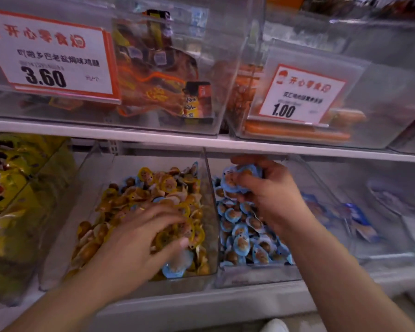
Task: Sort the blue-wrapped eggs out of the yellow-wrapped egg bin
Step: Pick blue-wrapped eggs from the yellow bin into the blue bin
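A clear bin (209, 236) on the lower shelf holds a heap of yellow-wrapped eggs (139, 195). One blue-wrapped egg (174, 269) lies at its front right corner, just under my left hand (141, 243), whose fingers are curled into the yellow heap. A few more blue wrappers show at the back of that heap. Right of it stands a second clear bin (256, 274) full of blue-wrapped eggs (240, 236). Above that bin my right hand (271, 190) grips a bunch of blue-wrapped eggs (235, 179).
A white shelf edge (201, 140) runs just above the bins, carrying clear boxes of orange snack packs with price cards (50, 56). Yellow bags (7, 178) fill the bin at the left. Another clear bin (381, 212) with blue-and-white packets stands at the right.
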